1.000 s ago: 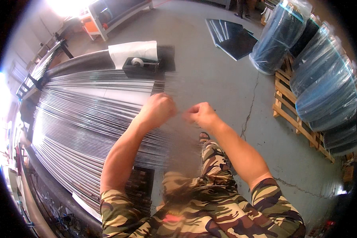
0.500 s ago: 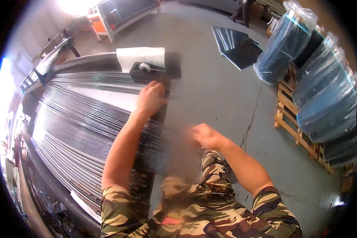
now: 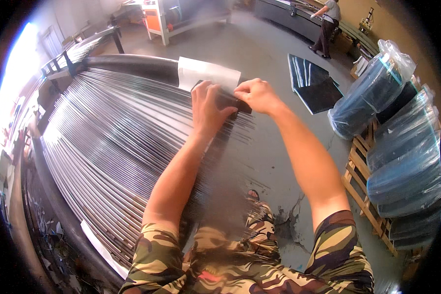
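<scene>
Many thin metallic rods (image 3: pixel 112 132) lie side by side on a rack, their ends pointing right. A small dark box (image 3: pixel 226 100) sits at the far right of the rods, beside a white sheet (image 3: pixel 206 72). My left hand (image 3: pixel 207 109) grips the box, fingers over its far side and thumb on the near side. My right hand (image 3: pixel 257 96) is closed in a pinch at the box's right end; whatever is between its fingertips is hidden. Much of the box is covered by my hands. The nearer rod ends are blurred.
Plastic-wrapped blue bundles (image 3: pixel 402 161) stand on a wooden pallet (image 3: pixel 365 181) at the right. Dark flat panels (image 3: pixel 316 85) lie on the floor beyond. Farther back, a person (image 3: pixel 327 27) stands by a long machine. A padded dark roll (image 3: pixel 132 66) edges the rack's far side.
My left hand has moved from the rod ends onto the dark box. My right hand has risen from near my knee to the box's right end. The view has shifted.
</scene>
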### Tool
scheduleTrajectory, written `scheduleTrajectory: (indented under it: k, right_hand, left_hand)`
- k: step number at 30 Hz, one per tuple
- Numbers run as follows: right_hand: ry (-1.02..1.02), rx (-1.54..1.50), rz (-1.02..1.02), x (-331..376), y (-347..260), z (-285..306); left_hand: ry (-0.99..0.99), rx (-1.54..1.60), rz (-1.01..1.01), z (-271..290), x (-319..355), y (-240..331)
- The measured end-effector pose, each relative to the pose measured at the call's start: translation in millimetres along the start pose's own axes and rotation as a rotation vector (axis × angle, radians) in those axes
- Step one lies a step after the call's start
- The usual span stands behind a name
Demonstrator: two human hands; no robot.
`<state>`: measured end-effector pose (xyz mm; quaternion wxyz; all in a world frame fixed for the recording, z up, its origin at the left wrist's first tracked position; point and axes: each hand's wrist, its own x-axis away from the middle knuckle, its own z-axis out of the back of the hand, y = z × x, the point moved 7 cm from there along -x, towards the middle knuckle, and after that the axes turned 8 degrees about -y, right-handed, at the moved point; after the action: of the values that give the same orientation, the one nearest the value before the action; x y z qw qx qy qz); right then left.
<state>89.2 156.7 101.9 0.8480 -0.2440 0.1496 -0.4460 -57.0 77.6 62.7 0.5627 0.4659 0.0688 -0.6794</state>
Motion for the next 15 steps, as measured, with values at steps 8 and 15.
scheduleTrajectory:
  k: [8, 15]
  right_hand:
    - [-0.219, 0.162, -0.111, -35, -3, -16]
    - [-0.304, -0.057, -0.131, -27, 8, -16]
  left_hand:
    - [-0.012, 0.055, -0.053, -4, 5, 6]
    - [0.016, 0.074, -0.034, -5, 8, 3]
